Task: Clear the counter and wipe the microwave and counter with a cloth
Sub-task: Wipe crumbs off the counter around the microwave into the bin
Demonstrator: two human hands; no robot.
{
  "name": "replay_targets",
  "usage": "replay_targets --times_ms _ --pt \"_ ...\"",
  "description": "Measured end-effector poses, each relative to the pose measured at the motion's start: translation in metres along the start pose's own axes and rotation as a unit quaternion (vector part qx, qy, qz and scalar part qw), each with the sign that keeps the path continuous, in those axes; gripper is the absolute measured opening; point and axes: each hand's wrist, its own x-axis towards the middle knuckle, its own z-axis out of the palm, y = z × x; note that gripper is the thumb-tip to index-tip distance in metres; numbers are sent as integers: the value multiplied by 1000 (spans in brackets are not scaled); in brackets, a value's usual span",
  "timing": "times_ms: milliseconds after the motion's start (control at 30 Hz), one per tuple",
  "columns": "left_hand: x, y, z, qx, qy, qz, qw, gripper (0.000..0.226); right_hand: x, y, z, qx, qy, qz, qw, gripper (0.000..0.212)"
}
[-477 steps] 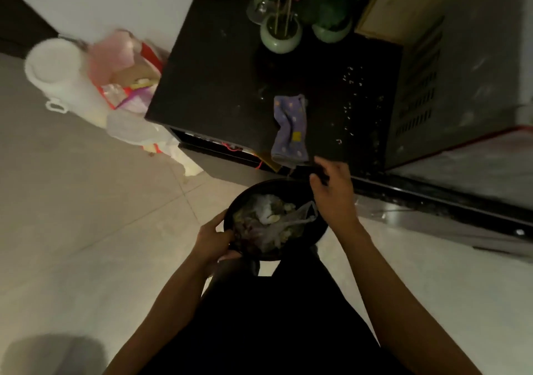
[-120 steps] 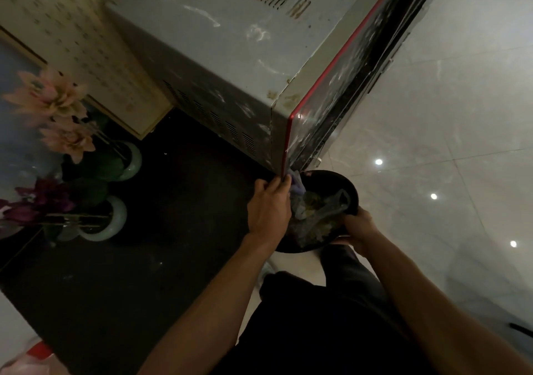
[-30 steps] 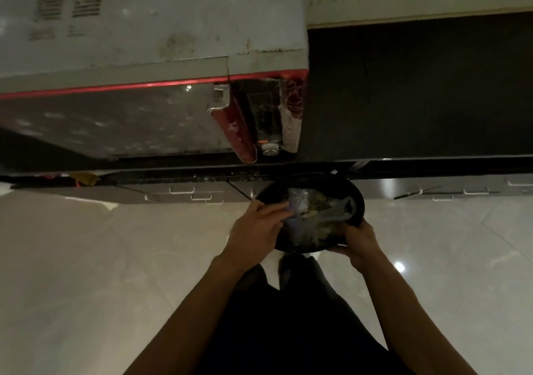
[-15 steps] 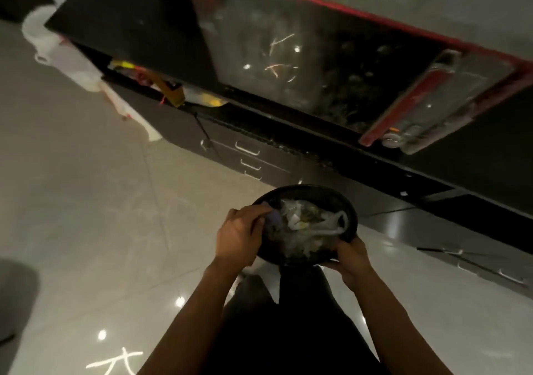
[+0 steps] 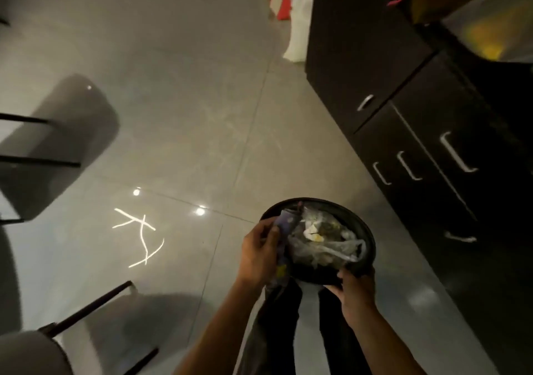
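Observation:
A black round bowl (image 5: pixel 366 233) full of crumpled plastic and scraps (image 5: pixel 323 239) hangs in front of my body over the floor. My right hand (image 5: pixel 353 291) grips its near rim from below. My left hand (image 5: pixel 259 252) holds the purple patterned cloth (image 5: pixel 284 224) against the bowl's left rim; the cloth's end hangs down below the hand. The counter top and the microwave are out of view.
A dark cabinet (image 5: pixel 427 132) with metal drawer handles runs along the right. White and red bags (image 5: pixel 297 14) stand at its far end. Chairs (image 5: pixel 57 144) with dark legs stand on the left. Glossy grey floor tiles (image 5: pixel 187 115) lie between them.
The view has swung left, away from the microwave and counter, towards the floor and chairs. Both hands keep their hold on bowl and cloth.

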Motion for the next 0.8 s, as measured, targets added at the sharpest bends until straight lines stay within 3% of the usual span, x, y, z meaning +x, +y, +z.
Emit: replay_targets --times_ms 233,500,667,700,800 --pt "110 -94 -15 -35 25 -43 998 24 155 28 120 -57 -76 20 995 48" --pt "165 -146 -17 -130 46 -86 987 26 245 59 174 -34 -131 19 991 72" --pt "170 -140 -16 -165 63 -85 981 27 246 56 187 -11 -139 53 989 48" --pt "167 -135 -17 -175 63 -87 979 27 236 54 185 -28 -146 89 985 49" --pt "155 -112 -18 -223 32 -80 971 27 189 43 174 -178 -210 160 948 81"
